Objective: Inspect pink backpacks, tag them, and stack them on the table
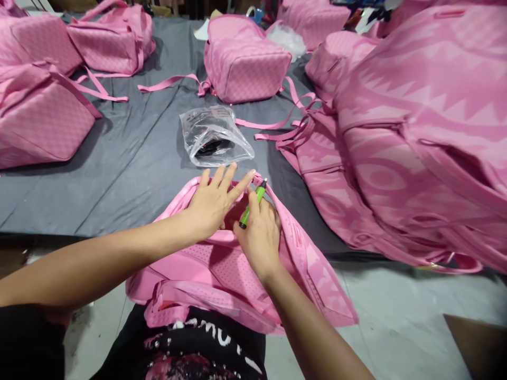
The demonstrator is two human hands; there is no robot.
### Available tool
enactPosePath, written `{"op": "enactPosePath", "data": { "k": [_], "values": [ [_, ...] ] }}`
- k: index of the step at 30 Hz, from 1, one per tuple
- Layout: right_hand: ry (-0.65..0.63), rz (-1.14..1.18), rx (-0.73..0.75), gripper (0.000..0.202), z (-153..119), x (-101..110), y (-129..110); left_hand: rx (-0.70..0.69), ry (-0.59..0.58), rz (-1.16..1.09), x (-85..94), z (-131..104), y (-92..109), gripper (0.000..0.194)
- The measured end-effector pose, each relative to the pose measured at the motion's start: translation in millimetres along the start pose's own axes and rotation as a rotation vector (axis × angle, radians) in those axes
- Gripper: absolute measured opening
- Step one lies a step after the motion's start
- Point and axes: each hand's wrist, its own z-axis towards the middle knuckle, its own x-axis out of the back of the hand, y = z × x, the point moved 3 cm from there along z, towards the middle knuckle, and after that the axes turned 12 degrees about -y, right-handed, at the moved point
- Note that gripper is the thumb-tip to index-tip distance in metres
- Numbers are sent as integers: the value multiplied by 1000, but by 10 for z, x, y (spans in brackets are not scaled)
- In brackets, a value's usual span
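Observation:
A pink backpack [222, 258] rests against my lap and the table's front edge, its opening facing up. My left hand [212, 206] lies over the far rim of the opening with fingers spread. Inside the opening, close beside it, my right hand [259, 232] grips a slim green pen-like tool [253, 203] with black ends and a pale tip pointing up and away. Some right fingers are hidden in the bag. Just beyond my fingertips lies a clear plastic bag [216, 137] with small dark items in it.
A grey-covered table [150, 132] spreads ahead. Several pink backpacks stand on it, including one at the back middle [257, 74] and one at left [43, 116]. A large backpack pile [420, 126] rises at right, with loose straps [269, 125] trailing toward the middle.

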Motion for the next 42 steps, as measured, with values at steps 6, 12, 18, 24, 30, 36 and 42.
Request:
{"op": "enactPosePath", "data": {
  "k": [6, 12, 18, 24, 30, 36, 42],
  "values": [
    [-11, 66, 112, 80, -110, 53, 37, 1, 31, -7, 3, -18, 7, 100],
    [-11, 365, 217, 59, -709, 501, 124, -26, 91, -28, 22, -86, 4, 90],
    [-310, 691, 32, 30, -349, 593, 19, -31, 66, -35, 83, -76, 0, 87],
    [-565, 676, -10, 26, -103, 445, -55, -76, 16, -38, 138, -129, -38, 87],
    [-345, 594, -20, 28, -260, 410, -81, -96, 75, -31, 72, -93, -72, 88],
    [-268, 631, -121, 30, -276, 305, -181, -94, 58, -23, 57, -67, -89, 89],
    [-273, 651, -155, 32, -322, 303, -203, -95, 85, -31, 42, -75, -79, 87]
  ]
}}
